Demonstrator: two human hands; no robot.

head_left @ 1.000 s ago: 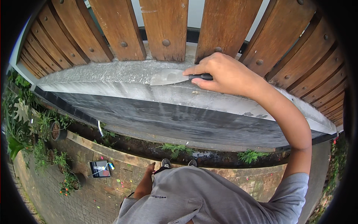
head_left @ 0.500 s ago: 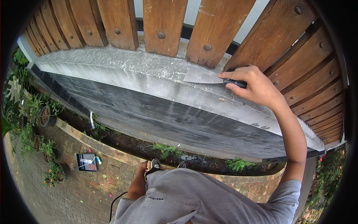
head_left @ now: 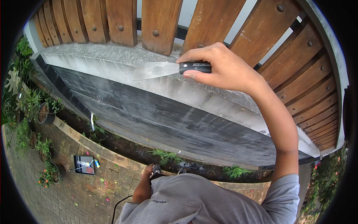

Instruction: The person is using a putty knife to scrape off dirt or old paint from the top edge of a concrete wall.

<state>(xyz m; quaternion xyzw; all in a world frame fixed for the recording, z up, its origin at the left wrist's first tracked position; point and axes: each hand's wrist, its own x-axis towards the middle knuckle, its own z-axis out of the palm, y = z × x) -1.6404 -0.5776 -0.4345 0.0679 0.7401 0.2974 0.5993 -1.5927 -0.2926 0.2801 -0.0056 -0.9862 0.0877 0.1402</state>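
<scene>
My right hand (head_left: 216,67) is closed round the black handle of a putty knife (head_left: 156,71). Its wide metal blade points left, over the front edge of the grey concrete ledge (head_left: 119,56). Pale scrape marks and crumbs show on the ledge's top. Wooden fence slats (head_left: 156,30) rise just behind the hand. My left arm hangs low beside my body, and my left hand (head_left: 149,170) is small and partly hidden near my shoe, so its fingers cannot be made out.
Below the ledge runs a dark grey wall (head_left: 149,115) with pale dust in front of it at left. A planted gutter (head_left: 123,143) lies at its foot. On the brick paving sits a dark tray (head_left: 79,170) with a paint roller (head_left: 86,164). Potted plants (head_left: 46,114) stand at left.
My right hand has moved left along the ledge with the putty knife, whose blade now reaches out over the front edge. Pale dust has appeared before the wall at left.
</scene>
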